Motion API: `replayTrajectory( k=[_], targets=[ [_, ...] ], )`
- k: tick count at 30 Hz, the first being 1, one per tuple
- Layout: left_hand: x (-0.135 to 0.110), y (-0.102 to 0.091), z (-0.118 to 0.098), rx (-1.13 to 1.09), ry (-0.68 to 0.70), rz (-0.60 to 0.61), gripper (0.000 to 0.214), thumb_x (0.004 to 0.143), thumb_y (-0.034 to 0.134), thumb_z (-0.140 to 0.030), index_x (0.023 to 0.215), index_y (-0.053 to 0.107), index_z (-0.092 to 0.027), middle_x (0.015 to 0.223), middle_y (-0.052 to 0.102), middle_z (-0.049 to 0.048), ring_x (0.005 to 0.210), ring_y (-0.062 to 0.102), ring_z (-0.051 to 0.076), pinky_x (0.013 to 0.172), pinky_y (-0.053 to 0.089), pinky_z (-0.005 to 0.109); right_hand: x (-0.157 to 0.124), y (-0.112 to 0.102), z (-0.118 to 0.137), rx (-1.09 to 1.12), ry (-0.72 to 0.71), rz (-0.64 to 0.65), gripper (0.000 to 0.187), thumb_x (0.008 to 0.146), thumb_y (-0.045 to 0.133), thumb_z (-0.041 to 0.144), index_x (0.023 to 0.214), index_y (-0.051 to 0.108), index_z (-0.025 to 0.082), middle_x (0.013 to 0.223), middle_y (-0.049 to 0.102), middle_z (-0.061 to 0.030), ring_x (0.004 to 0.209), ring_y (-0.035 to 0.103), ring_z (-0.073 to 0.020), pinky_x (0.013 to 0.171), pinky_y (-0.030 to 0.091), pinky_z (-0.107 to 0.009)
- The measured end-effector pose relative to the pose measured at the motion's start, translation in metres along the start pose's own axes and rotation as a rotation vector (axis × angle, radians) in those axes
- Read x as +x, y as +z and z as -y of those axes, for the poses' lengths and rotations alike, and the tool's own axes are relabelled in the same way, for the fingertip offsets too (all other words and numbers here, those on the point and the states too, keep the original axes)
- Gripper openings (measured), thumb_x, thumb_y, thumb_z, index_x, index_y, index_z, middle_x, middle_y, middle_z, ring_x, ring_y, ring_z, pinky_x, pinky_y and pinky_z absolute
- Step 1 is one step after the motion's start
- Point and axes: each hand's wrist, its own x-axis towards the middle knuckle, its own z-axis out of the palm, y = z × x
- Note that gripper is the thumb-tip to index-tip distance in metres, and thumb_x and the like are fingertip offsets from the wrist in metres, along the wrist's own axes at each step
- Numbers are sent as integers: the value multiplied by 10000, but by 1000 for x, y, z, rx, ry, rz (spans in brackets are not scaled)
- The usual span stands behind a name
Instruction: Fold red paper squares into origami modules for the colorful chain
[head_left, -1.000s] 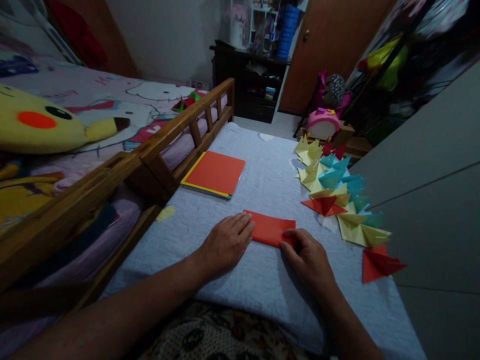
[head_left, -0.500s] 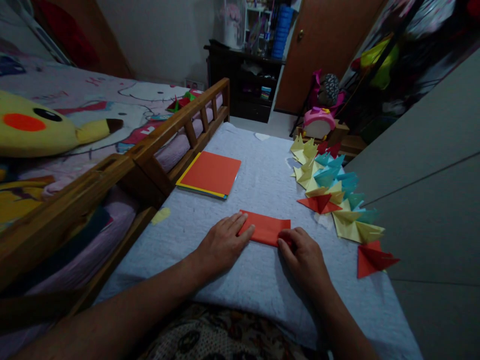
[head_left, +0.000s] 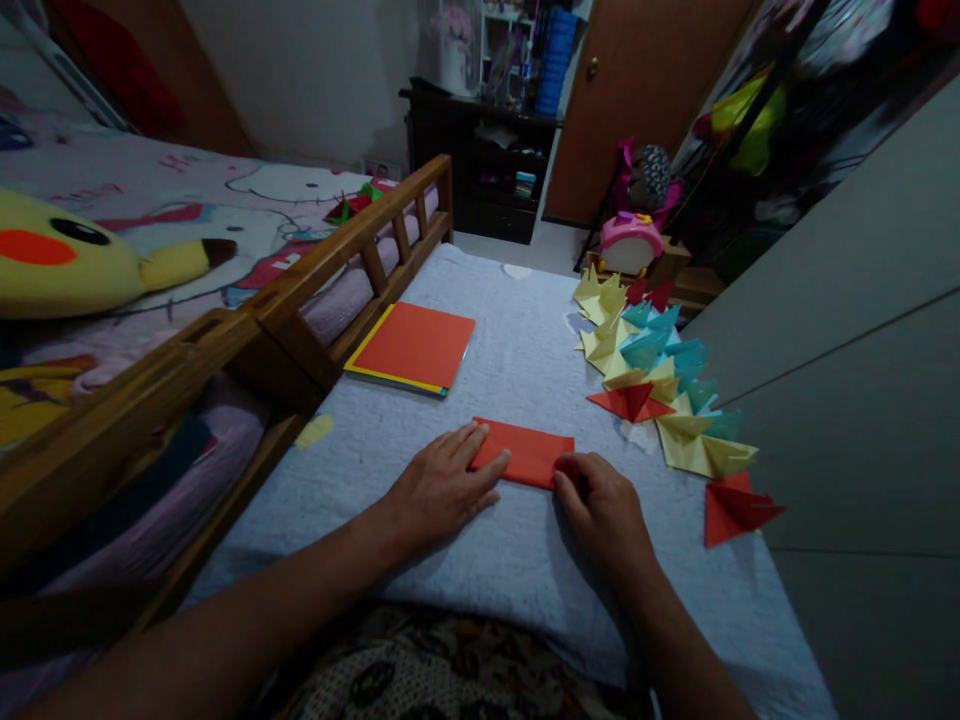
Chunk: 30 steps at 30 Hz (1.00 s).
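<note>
A red sheet of paper (head_left: 529, 452), folded into a flat rectangle, lies on the grey cloth surface in front of me. My left hand (head_left: 442, 480) rests on its left end, fingers stretched out and the thumb along the lower left part. At the lower right corner, my right hand (head_left: 600, 500) pinches the paper between thumb and curled fingers. Farther off to the left sits a stack of square coloured paper (head_left: 416, 345), red on top with a yellow edge showing beneath.
Along the right edge stand folded paper cranes in yellow (head_left: 705, 440), blue (head_left: 652, 345) and red (head_left: 739, 508). A wooden bed rail (head_left: 300, 270) borders the left side, with a yellow plush toy (head_left: 67, 260) beyond it. A pale cabinet (head_left: 862, 400) rises at the right.
The whole view has shifted slightly, so things appear a little farther left. Both hands keep nearly the same places on the red paper, with the left thumb and fingers slightly more spread.
</note>
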Motion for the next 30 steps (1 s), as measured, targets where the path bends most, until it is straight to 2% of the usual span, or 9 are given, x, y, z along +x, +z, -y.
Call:
replayTrajectory(
  k=[7, 17, 20, 23, 26, 30],
  targets=[
    [1, -3, 0, -9, -11, 83, 462, 963, 627, -405, 1373, 565, -201, 1447, 526, 230, 1336, 522, 387, 1051, 481, 505, 0, 2, -2, -28, 47, -11, 226, 917, 507, 257, 982, 703, 164, 911, 738, -88, 831, 689, -230, 765, 483, -338],
    [2, -2, 0, -30, -11, 85, 473, 961, 632, -391, 1384, 554, -195, 1463, 514, 221, 1347, 506, 380, 1064, 469, 515, 0, 3, 0, -117, 4, -2, 179, 934, 535, 189, 943, 710, 158, 858, 688, -71, 794, 643, -216, 749, 456, -330],
    [2, -2, 0, -25, -15, 104, 478, 959, 635, -391, 1385, 550, -193, 1467, 506, 230, 1351, 500, 390, 1067, 464, 515, -1, 2, 3, -244, -67, -36, 169, 936, 555, 181, 893, 718, 169, 912, 659, -93, 828, 594, -234, 764, 441, -351],
    [2, -3, 0, -24, -16, 119, 496, 949, 649, -397, 1391, 541, -199, 1474, 501, 222, 1358, 493, 391, 1069, 463, 514, -1, 1, 5, -367, -210, -57, 178, 938, 559, 145, 852, 710, 177, 1112, 656, -122, 967, 550, -267, 836, 421, -380],
    [2, -4, 1, -32, -12, 135, 514, 943, 659, -401, 1399, 531, -201, 1489, 489, 217, 1367, 485, 387, 1078, 453, 514, 1, 2, 7, -406, -363, 60, 187, 940, 535, 77, 922, 697, 168, 1079, 668, -103, 934, 535, -239, 827, 417, -358],
    [3, -5, 0, -37, -22, 149, 548, 926, 678, -424, 1404, 529, -201, 1504, 477, 214, 1383, 470, 389, 1094, 437, 512, 2, 5, 12, -452, -499, 173, 228, 931, 573, 94, 1129, 663, 162, 1042, 667, -92, 902, 517, -241, 788, 418, -358]
  ],
)
